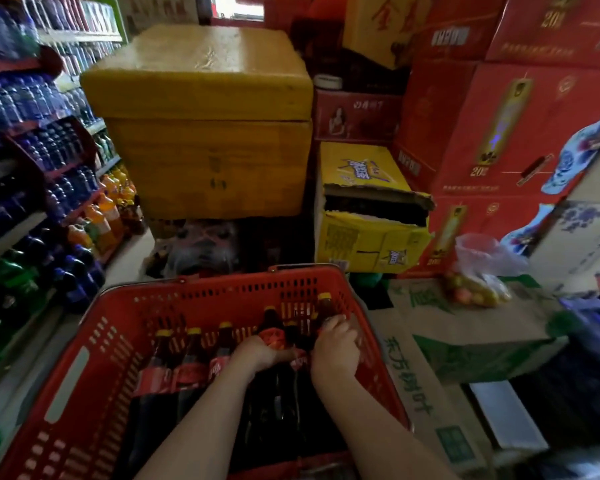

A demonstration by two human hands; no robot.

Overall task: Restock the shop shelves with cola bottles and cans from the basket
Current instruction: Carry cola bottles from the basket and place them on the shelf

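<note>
Left hand (257,353) fingers grip one upright cola bottle (273,325), right hand (336,346) fingers a second bottle (325,306); three more bottles (193,362) stand leftward, caps up.

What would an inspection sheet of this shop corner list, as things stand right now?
Surface: pale floor, mostly covered by stock.
Job's things: red shopping basket holding cola bottles with yellow caps; no cans seen.
Clutter: plastic bag of small round items, perhaps fruit, on a green-printed carton.
Hands: left hand and right hand each grip a bottle inside the basket.
Cables: nothing seen.
Surroundings: drink shelves to the left; yellow boxes ahead; red cartons to the right.
</note>
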